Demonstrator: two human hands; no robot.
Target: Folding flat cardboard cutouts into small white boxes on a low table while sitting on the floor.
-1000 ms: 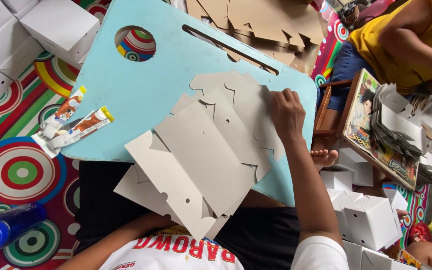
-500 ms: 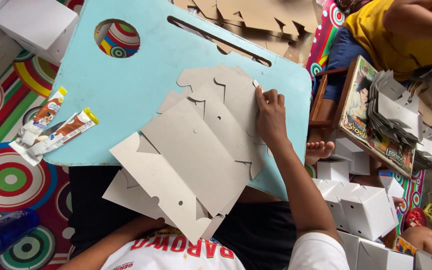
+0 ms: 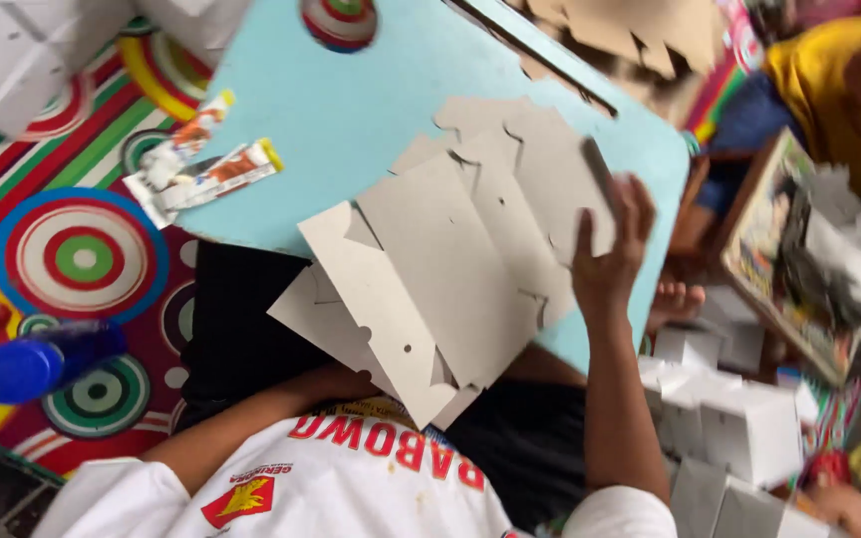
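Across the near right part of the light blue worktop (image 3: 351, 110) lies a fanned stack of grey die-cut cardboard blanks (image 3: 450, 269), its lower end jutting past the worktop's near edge over the person's lap. The right hand (image 3: 605, 264) sits at the stack's right side, fingers (image 3: 638, 204) raised and loosely spread, curling up the edge of the top blank (image 3: 560, 174); motion blur leaves it unclear whether they pinch it. The left hand is hidden beneath the overhanging blanks, only its forearm (image 3: 261, 423) showing, so its fingers cannot be read. Lifting one sheet cleanly seems to call for peeling at a free corner while the lower hand steadies the pile, so the notched tabs do not snag.

Two small sachets (image 3: 201, 164), white with orange, brown and yellow ends, lie at the worktop's left edge. A blue bottle (image 3: 42, 361) rests on the bright ringed mat (image 3: 82, 254). Folded white boxes (image 3: 739, 418) cluster off the right edge, beside a colourful illustrated board (image 3: 784, 264) carrying more blanks, where another person in yellow (image 3: 839, 80) sits.
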